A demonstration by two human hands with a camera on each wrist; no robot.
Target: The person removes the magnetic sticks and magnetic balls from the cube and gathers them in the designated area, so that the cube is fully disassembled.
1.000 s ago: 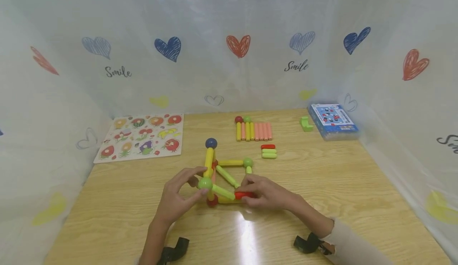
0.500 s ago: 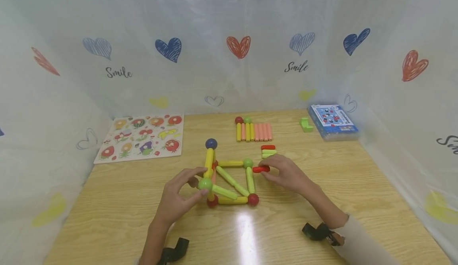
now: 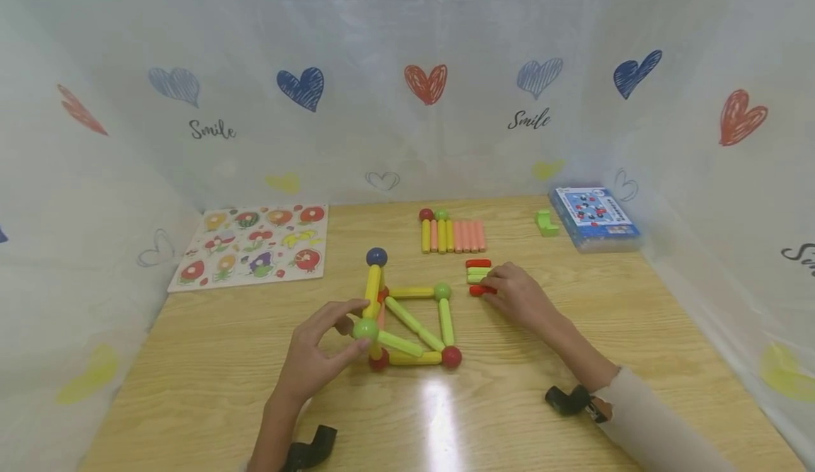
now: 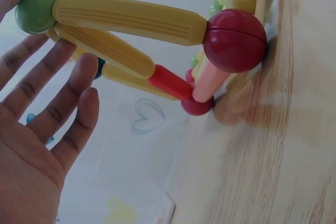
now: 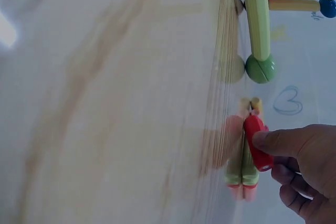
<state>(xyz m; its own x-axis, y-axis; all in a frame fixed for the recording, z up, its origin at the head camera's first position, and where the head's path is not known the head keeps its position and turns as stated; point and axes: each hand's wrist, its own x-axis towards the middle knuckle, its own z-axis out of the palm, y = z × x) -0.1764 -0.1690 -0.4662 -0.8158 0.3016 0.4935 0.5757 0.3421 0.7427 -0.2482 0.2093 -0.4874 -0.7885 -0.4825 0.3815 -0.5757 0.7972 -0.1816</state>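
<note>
A frame of magnetic rods and balls (image 3: pixel 414 357) stands on the table, with a blue ball (image 3: pixel 376 257) and a green ball (image 3: pixel 366 329) at its raised corners. My left hand (image 3: pixel 318 352) holds that green ball between thumb and fingers; in the left wrist view the remaining fingers spread below the yellow rods (image 4: pixel 131 19). My right hand (image 3: pixel 525 302) pinches a short red rod (image 5: pixel 257 142) between thumb and fingers. It is beside the short light-green rods (image 3: pixel 477 274) and another red rod (image 3: pixel 478 263), right of the frame.
Yellow and pink rods (image 3: pixel 453 236) lie in a row behind, a red ball (image 3: pixel 426 214) and a green ball at their ends. At the back right are a light-green plastic piece (image 3: pixel 546 223) and a boxed set (image 3: pixel 595 217). A fruit puzzle board (image 3: pixel 251 245) lies at the back left.
My right hand has carried the short red rod from the frame's near side, back and right to the small group of short rods. My left hand has stayed at the green ball.
</note>
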